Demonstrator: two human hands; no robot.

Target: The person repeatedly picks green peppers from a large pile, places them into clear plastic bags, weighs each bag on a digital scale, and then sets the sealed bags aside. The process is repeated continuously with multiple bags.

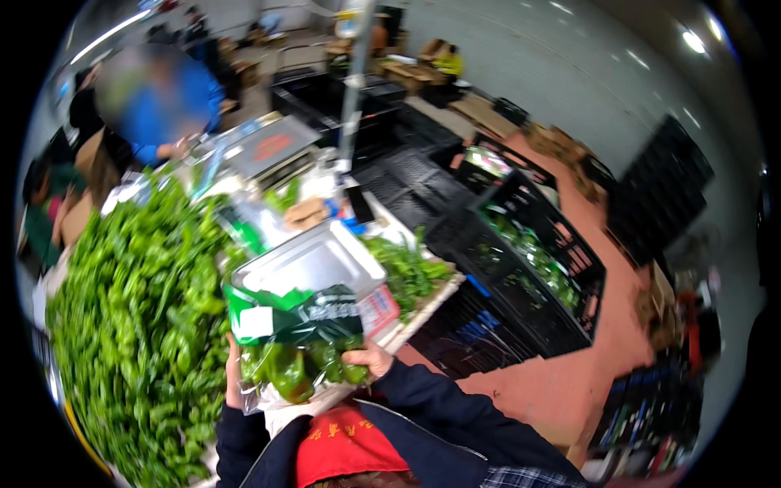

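Observation:
A clear plastic bag of green peppers [286, 370], with a green and dark printed upper part, is held up in front of my chest. My left hand [234, 376] grips its left side; most of those fingers are hidden behind the bag. On the lower right side, my right hand [372, 359] closes on the bag with the thumb in front. Just beyond the bag stands a weighing scale with a shiny metal pan [313, 259]. A large heap of loose green peppers [142, 325] covers the table to my left, and a smaller pile of greens [407, 268] lies right of the scale.
Stacked black crates [504, 317] stand to the right of the table, with bagged greens [533, 256] in the upper one. A metal post [354, 106] rises past the table. Across from me, a person in blue [175, 98] is beside another scale [272, 150].

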